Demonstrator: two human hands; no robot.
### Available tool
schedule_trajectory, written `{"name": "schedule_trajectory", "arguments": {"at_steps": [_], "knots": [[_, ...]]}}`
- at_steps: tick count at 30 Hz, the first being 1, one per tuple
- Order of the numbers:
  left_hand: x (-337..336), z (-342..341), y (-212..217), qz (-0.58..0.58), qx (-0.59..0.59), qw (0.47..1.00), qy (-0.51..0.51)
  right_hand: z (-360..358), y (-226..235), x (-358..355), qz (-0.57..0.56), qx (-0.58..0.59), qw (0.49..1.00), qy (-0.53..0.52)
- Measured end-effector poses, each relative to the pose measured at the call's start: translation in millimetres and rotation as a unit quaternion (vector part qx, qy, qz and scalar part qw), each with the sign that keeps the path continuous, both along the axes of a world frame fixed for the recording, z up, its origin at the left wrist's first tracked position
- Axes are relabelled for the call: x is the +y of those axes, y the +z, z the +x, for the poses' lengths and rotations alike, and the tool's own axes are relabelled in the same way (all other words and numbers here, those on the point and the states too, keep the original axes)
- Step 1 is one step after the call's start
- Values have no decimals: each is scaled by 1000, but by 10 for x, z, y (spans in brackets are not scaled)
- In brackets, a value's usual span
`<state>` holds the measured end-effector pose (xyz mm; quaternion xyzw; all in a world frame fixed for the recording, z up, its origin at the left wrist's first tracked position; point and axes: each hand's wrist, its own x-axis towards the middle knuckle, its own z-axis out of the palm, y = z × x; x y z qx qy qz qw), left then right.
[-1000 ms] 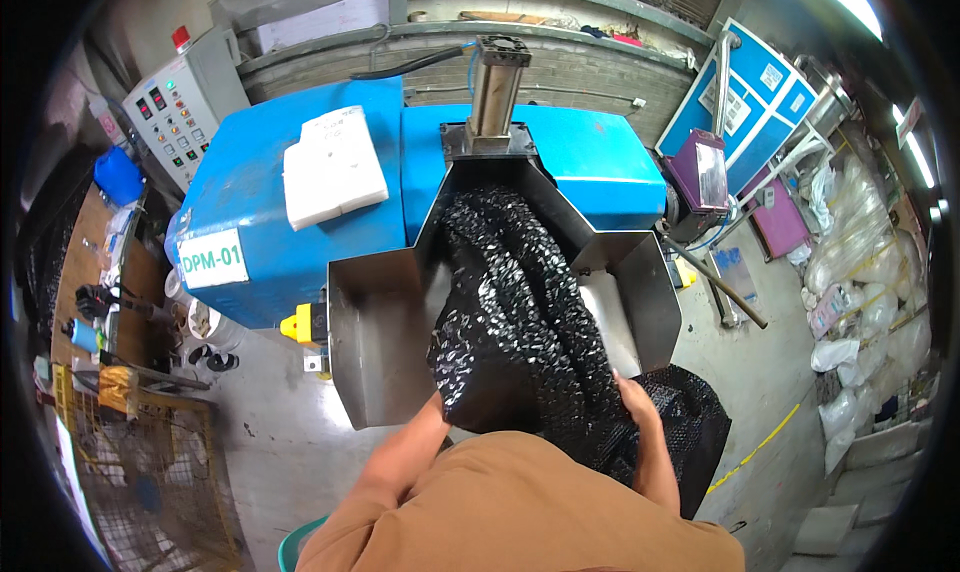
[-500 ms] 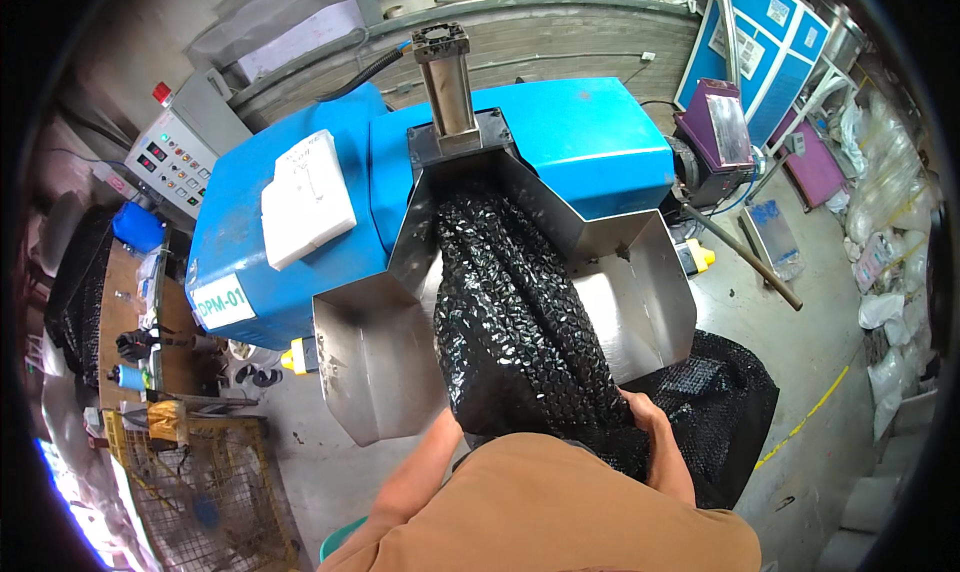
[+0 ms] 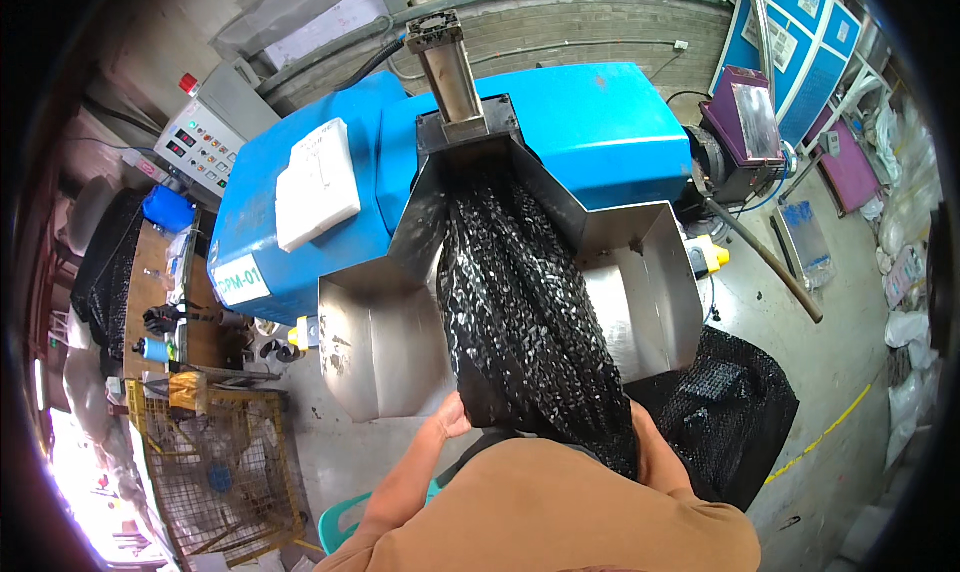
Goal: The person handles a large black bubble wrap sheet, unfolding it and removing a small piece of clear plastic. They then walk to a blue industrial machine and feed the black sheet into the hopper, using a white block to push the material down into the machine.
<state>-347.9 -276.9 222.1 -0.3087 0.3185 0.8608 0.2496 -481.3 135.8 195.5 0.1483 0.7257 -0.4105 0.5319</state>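
black mesh netting (image 3: 525, 312) stretches from the hopper (image 3: 400, 342) between both hands.

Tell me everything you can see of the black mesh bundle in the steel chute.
The black glossy mesh bundle looks like bunched plastic netting. It lies as a long rope down the shiny steel chute, from the opening below the blue machine to the person's chest. The left hand grips its lower edge; the right hand is hidden behind it.

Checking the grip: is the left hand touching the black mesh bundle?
Touching. The head view shows the left hand pressed against the lower left edge of the black mesh bundle, fingers on the mesh, with no gap, at the steel hopper mouth.
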Motion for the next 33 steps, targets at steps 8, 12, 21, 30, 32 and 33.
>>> {"name": "schedule_trajectory", "arguments": {"at_steps": [8, 12, 21, 30, 32, 33], "knots": [[-27, -26, 518, -7, 82, 997, 8, 421, 177, -203, -120, 27, 990, -69], [22, -287, 1431, 15, 182, 976, 121, 431, 606, -119, -202, 65, 972, -97], [656, 198, 1127, 222, 260, 934, 106, 403, 1526, -1054, -297, 138, 935, -137], [967, 922, 1164, 308, 235, 920, 53, 656, 1764, -591, -267, 183, 938, -122], [1100, 1108, 1290, 170, 338, 924, 58, 775, 1739, -440, -254, 181, 942, -123], [1184, 1183, 1341, 101, 385, 915, 58, 871, 1701, -365, -246, 176, 945, -127]]}}
